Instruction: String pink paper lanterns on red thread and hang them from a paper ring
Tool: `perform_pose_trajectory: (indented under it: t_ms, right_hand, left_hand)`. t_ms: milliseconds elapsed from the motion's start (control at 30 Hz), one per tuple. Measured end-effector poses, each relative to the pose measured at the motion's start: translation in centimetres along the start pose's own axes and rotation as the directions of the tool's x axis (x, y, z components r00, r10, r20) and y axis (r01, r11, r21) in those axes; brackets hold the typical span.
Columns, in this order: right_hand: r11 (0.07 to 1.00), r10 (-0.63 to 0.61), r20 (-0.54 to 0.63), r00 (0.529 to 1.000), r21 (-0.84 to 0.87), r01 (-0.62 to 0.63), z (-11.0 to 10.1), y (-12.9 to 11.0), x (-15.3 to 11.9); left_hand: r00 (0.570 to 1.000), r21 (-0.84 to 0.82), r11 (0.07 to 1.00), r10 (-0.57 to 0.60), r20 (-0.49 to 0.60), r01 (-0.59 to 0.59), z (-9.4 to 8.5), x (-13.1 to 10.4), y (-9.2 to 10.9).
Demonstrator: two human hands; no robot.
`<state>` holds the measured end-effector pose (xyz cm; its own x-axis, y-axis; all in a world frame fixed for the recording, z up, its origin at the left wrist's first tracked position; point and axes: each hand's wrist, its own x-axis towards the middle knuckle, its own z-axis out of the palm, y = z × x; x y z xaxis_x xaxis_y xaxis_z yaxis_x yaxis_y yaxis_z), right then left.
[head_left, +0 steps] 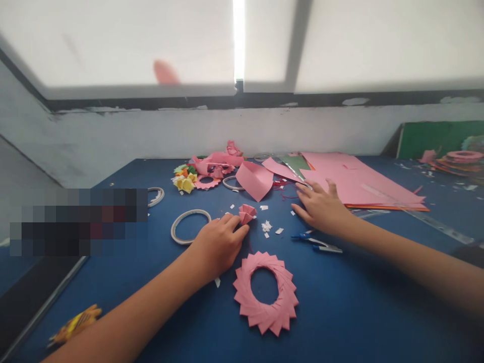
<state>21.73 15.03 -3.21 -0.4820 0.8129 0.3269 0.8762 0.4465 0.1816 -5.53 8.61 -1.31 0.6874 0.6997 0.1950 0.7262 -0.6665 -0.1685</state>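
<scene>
My left hand has its fingers closed on a small folded pink paper flower, held low over the blue table. Reaching further out, my right hand is open with its fingers spread, close to a thin silvery strip and the pink sheets. Directly in front of me lies a folded pink paper ring with pointed edges. A blue and silver drawing compass rests below my right hand.
A tape roll lies left of my left hand. Paper flowers are heaped at the back. Pink sheets and a clear ruler lie right. White scraps dot the middle. A yellow-orange item is front left.
</scene>
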Motion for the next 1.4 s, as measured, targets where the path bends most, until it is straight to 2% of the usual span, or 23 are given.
perform_pose_trajectory:
  t_ms: [267, 433, 600, 833, 1000, 1133, 1200, 1267, 1333, 1400]
  right_hand:
    - [0.993, -0.108, -0.037, 0.993, 0.033, 0.11, -0.2, -0.3, 0.0]
    - [0.999, -0.033, -0.078, 0.996, -0.004, 0.033, 0.4, -0.2, 0.1]
    - [0.999, -0.025, -0.076, 0.997, -0.043, 0.022, 1.1, 0.0, -0.1]
    - [0.995, 0.046, -0.089, 0.995, -0.088, -0.054, 1.8, 1.1, 0.7]
    - [0.996, 0.008, -0.096, 0.995, -0.091, -0.017, 2.2, 1.3, 1.5]
    - [0.997, -0.066, -0.161, 0.985, -0.037, 0.061, 0.9, -0.3, 0.9]
    - [0.988, -0.152, -0.224, 0.963, 0.001, 0.156, -0.5, -2.1, 0.1]
    - [0.965, -0.24, -0.321, 0.916, 0.022, 0.261, -2.3, -4.2, -1.2]
    - [0.938, -0.307, -0.412, 0.858, 0.023, 0.347, -4.0, -6.2, -2.6]
    - [0.894, -0.371, -0.532, 0.761, 0.016, 0.447, -5.3, -7.6, -4.0]
  left_hand:
    - [1.0, 0.004, 1.0, 0.005, -0.002, -0.005, -0.1, 0.0, 0.0]
    - [1.0, 0.009, 1.0, -0.002, 0.008, 0.002, -0.3, 0.0, 0.1]
    - [1.0, 0.002, 1.0, -0.014, 0.019, 0.014, -0.4, -0.1, 0.1]
    - [0.999, -0.028, 0.999, -0.032, 0.016, 0.032, -0.3, 0.0, 0.2]
    - [0.999, -0.058, 0.997, -0.052, -0.013, 0.051, -0.5, 0.2, 0.9]
    - [0.992, -0.099, 0.991, -0.102, -0.077, 0.094, -0.7, 0.1, 1.2]
    - [0.979, -0.129, 0.983, -0.15, -0.138, 0.132, -0.8, -0.1, 1.5]
    - [0.963, -0.172, 0.974, -0.18, -0.2, 0.146, -1.1, -0.3, 2.0]
    - [0.956, -0.227, 0.968, -0.165, -0.242, 0.109, -1.5, -0.5, 3.1]
    - [0.956, -0.295, 0.955, -0.101, -0.274, 0.017, -1.8, -0.8, 4.4]
